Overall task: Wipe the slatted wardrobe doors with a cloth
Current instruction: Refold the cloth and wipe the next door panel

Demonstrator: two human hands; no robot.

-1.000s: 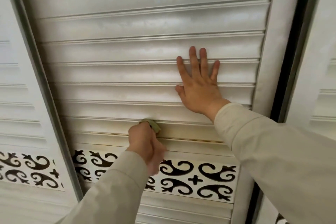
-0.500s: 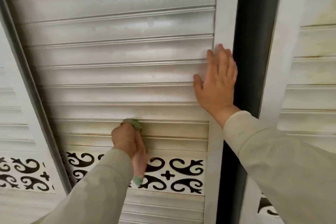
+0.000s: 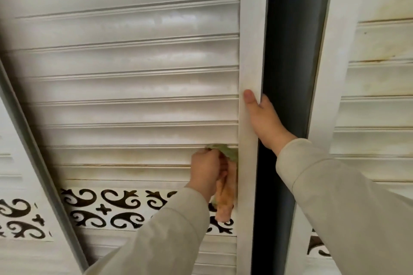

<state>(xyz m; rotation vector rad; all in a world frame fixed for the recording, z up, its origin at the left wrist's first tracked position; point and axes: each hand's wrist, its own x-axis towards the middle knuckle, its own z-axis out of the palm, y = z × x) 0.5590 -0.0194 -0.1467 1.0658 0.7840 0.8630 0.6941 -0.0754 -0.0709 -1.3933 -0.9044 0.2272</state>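
Note:
A white slatted wardrobe door [image 3: 134,87] fills the middle of the head view. My left hand [image 3: 206,171] grips a green and orange cloth [image 3: 225,194] and presses its top against a lower slat, right beside the door's right stile [image 3: 249,51]. The cloth's tail hangs down below the fist. My right hand [image 3: 264,121] grips the right stile's edge, thumb on the front face and fingers hidden behind the edge.
A dark gap [image 3: 288,73] separates this door from another slatted door [image 3: 377,96] on the right. A black-and-white ornamental band [image 3: 116,207] runs under the slats. A grey frame bar [image 3: 33,140] and a further door panel lie at the left.
My left hand has slid the cloth rightward along the slat to the stile. My right hand left the slats, moved right and took hold of the door's edge.

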